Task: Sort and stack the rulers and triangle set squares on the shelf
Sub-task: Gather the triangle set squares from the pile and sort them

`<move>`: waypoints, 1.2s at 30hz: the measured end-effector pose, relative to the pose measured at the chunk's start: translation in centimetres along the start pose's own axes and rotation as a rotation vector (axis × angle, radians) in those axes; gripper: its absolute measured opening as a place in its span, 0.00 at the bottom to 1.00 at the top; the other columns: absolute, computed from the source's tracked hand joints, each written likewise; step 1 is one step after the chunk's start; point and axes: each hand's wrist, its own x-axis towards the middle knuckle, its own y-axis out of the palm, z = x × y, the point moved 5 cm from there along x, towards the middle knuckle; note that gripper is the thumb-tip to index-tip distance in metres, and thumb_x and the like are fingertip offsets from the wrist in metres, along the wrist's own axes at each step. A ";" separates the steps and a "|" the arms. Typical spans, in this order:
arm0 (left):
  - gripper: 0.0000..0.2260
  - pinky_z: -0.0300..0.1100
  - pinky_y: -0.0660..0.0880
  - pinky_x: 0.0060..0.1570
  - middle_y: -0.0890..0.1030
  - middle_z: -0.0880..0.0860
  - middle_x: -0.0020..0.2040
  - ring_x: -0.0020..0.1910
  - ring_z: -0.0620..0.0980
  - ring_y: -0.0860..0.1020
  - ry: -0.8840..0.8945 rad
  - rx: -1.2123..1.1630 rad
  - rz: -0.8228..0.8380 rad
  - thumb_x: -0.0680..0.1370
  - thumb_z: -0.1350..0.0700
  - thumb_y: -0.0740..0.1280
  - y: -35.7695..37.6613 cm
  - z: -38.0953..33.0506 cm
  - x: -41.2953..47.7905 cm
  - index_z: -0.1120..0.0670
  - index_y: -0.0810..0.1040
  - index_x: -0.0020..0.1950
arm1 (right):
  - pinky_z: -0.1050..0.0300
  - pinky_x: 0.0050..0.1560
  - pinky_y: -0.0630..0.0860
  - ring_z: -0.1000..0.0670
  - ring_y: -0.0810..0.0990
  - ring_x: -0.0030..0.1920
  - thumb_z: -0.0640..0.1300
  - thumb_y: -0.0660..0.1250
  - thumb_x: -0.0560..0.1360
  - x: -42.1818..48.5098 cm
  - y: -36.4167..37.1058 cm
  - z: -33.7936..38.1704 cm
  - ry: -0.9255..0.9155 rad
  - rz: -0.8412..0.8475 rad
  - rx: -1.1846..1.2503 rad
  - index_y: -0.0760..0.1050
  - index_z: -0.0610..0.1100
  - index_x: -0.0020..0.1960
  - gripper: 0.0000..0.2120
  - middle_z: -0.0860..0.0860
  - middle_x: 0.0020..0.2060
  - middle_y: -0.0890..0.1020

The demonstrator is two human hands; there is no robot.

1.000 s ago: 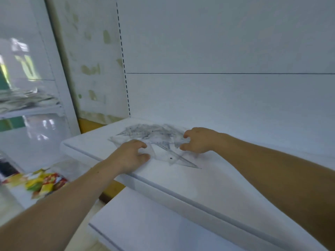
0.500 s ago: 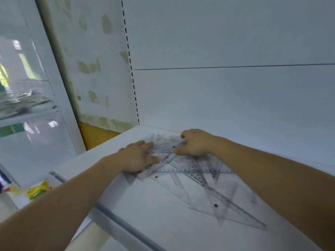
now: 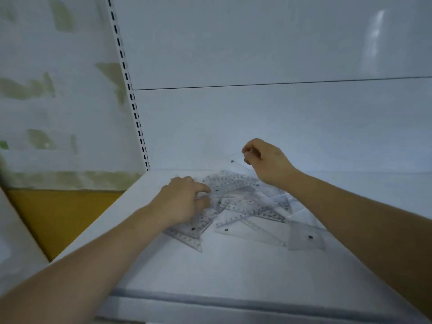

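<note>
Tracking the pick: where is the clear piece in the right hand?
Head view, right of centre: the right hand pinches the clear piece in front of the back wall, just above the far edge of the pile.

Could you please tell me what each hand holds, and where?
The right hand pinches a clear plastic piece at its edge, above the pile. The left hand rests on the pile; grip unclear.

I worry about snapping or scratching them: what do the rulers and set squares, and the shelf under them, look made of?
The rulers and set squares look like clear, glossy hard plastic, perhaps acrylic: the shelf shows through them, with printed scales. The shelf seems smooth white painted metal, judging by its faint sheen and the slotted upright beside it.
</note>
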 end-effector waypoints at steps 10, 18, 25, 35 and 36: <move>0.23 0.38 0.66 0.52 0.74 0.52 0.63 0.59 0.50 0.73 0.009 -0.106 0.103 0.75 0.47 0.67 -0.1 -1.6 -1.2 0.49 0.69 0.69 | 0.58 0.51 0.67 0.51 0.73 0.46 0.50 0.52 0.82 -3.9 0.7 -0.4 0.074 0.205 -0.223 0.57 0.51 0.76 0.22 0.48 0.51 0.70; 0.17 0.37 0.66 0.46 0.72 0.52 0.50 0.47 0.47 0.72 -0.145 -0.296 -0.078 0.76 0.59 0.66 -0.9 -1.7 -0.8 0.55 0.74 0.65 | 0.61 0.53 0.64 0.52 0.67 0.52 0.51 0.61 0.79 -5.5 0.4 -1.2 0.048 0.449 -0.352 0.42 0.48 0.78 0.36 0.47 0.64 0.66; 0.08 0.42 0.74 0.39 0.77 0.52 0.42 0.35 0.49 0.81 -0.159 -0.714 -0.217 0.81 0.55 0.56 -1.7 -2.2 -1.7 0.47 0.73 0.46 | 0.70 0.38 0.66 0.59 0.73 0.39 0.42 0.58 0.81 -6.1 -1.5 -0.6 0.037 0.208 -0.190 0.66 0.50 0.72 0.20 0.58 0.41 0.72; 0.29 0.35 0.70 0.36 0.72 0.48 0.46 0.39 0.46 0.73 0.114 -0.689 -0.033 0.76 0.55 0.68 -1.7 -7.6 -1.6 0.38 0.59 0.71 | 0.58 0.56 0.67 0.48 0.74 0.59 0.53 0.46 0.82 -11.9 -6.0 0.9 0.304 0.019 -0.257 0.56 0.53 0.76 0.23 0.46 0.58 0.77; 0.31 0.38 0.71 0.37 0.72 0.49 0.48 0.39 0.47 0.73 0.158 -0.655 -0.020 0.75 0.56 0.69 -1.5 -8.2 -1.6 0.37 0.59 0.71 | 0.57 0.63 0.63 0.47 0.69 0.67 0.57 0.45 0.82 -12.7 -6.3 0.7 0.349 0.019 -0.264 0.55 0.52 0.77 0.25 0.45 0.66 0.72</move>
